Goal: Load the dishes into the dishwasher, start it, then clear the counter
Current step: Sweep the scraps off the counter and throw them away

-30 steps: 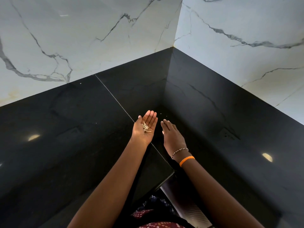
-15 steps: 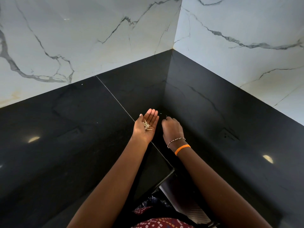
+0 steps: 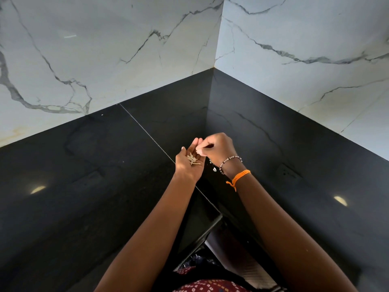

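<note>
My left hand (image 3: 188, 165) lies palm up over the corner of the black stone counter (image 3: 94, 197), cupping a small heap of pale scraps (image 3: 193, 159). My right hand (image 3: 219, 147) hovers just beside and above it, fingertips pinched together over the left palm; a tiny pale bit shows at the fingertips. A small white crumb (image 3: 214, 169) lies on the counter under the right wrist. No dishes or dishwasher are in view.
White marbled wall tiles (image 3: 126, 49) close off the counter on both sides of the corner. A thin seam (image 3: 143, 127) runs across the counter. The counter's inner front edge (image 3: 202, 243) sits near my body at the bottom.
My right hand rose from the counter surface and moved left to the cupped left palm, fingers now pinched. The left hand stayed in place holding the scraps.
</note>
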